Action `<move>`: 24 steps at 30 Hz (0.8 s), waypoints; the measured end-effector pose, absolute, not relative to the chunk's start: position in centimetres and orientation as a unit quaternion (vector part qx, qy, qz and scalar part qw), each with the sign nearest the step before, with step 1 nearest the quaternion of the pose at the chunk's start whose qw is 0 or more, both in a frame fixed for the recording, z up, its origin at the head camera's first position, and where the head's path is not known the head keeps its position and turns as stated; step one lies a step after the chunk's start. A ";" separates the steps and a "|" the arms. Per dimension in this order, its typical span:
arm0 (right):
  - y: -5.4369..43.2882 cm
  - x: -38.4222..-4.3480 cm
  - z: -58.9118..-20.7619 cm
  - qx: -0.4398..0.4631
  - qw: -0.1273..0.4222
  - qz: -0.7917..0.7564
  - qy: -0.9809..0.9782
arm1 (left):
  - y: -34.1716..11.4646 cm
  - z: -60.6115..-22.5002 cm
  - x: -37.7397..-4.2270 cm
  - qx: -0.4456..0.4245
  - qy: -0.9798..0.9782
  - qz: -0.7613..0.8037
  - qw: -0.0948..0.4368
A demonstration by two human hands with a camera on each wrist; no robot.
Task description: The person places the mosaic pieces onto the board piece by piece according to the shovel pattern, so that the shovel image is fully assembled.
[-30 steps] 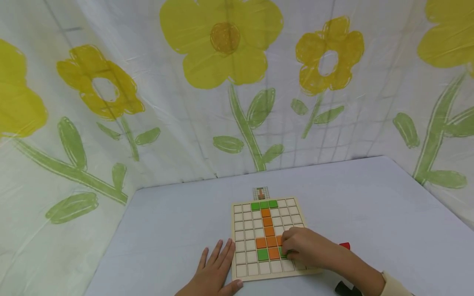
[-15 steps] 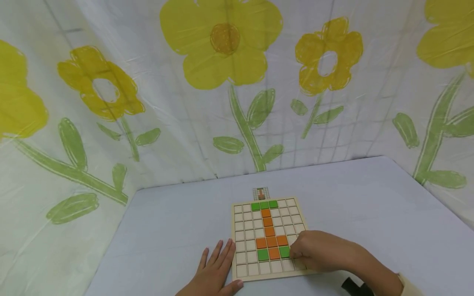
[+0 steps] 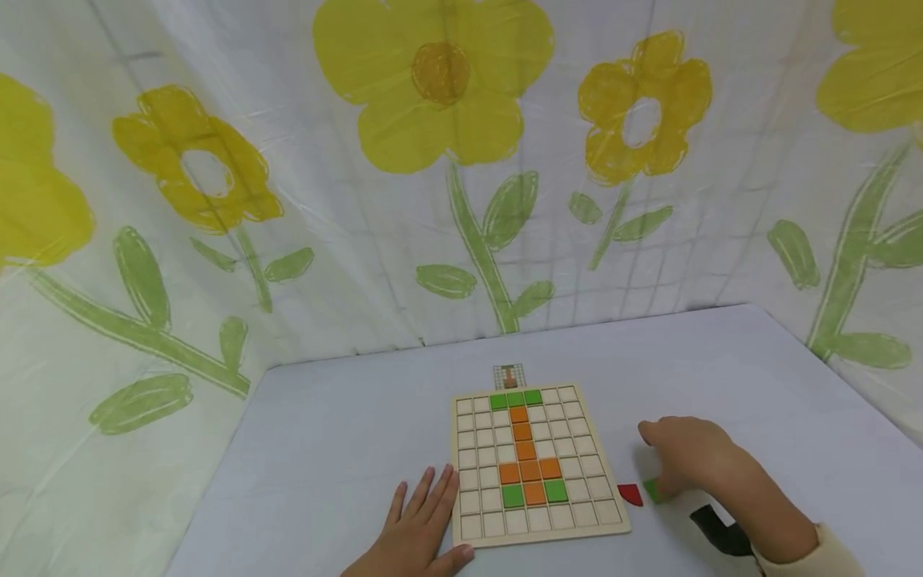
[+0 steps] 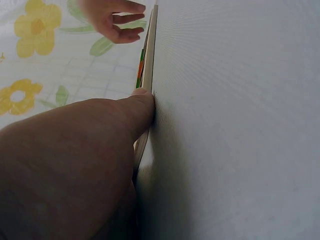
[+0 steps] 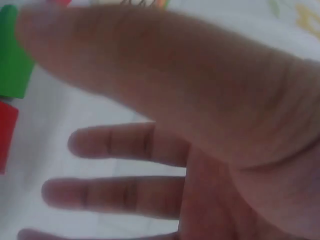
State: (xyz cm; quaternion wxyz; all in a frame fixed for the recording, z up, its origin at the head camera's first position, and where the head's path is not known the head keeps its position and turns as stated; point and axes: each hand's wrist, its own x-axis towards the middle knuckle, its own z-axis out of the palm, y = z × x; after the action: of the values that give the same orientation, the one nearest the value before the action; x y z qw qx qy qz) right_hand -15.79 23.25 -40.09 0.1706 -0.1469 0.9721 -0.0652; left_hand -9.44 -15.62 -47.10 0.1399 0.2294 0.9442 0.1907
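Observation:
My left hand [image 3: 414,525] lies flat beside the wooden grid board [image 3: 476,526], its fingers along the left edge and its thumb over the near corner. Green tiles [image 3: 513,497] and orange tiles [image 3: 530,470] fill some of the board's squares in an upright figure. My right hand [image 3: 688,457] is off the board's right side, fingers extended and nothing held in them. A green piece [image 3: 654,490] shows partly beneath it; the thumb [image 5: 125,55] overlaps this piece in the right wrist view. Left of it lies a red quarter-round piece [image 3: 630,494].
A small card with a printed grid pattern [image 3: 509,376] lies just behind the board. A black curved object [image 3: 721,533] shows below the right wrist. Behind the white table [image 3: 346,425] hangs a curtain with yellow flowers [image 3: 440,72].
My right hand has left the lower right squares and moved right, off the board, uncovering a green tile there and the red piece beside the board. The left hand stays put.

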 end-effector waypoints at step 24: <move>21.0 -15.9 -41.9 -0.193 0.183 -0.149 0.952 | -15.7 -47.0 -9.3 0.234 0.942 0.200 0.134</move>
State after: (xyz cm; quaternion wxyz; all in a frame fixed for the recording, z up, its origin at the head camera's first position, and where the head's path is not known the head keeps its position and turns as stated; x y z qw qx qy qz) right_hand -15.93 21.02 -41.94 0.1828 -0.1932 0.9524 -0.1488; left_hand -9.34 -15.71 -46.99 0.1345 0.2340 0.9419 0.1998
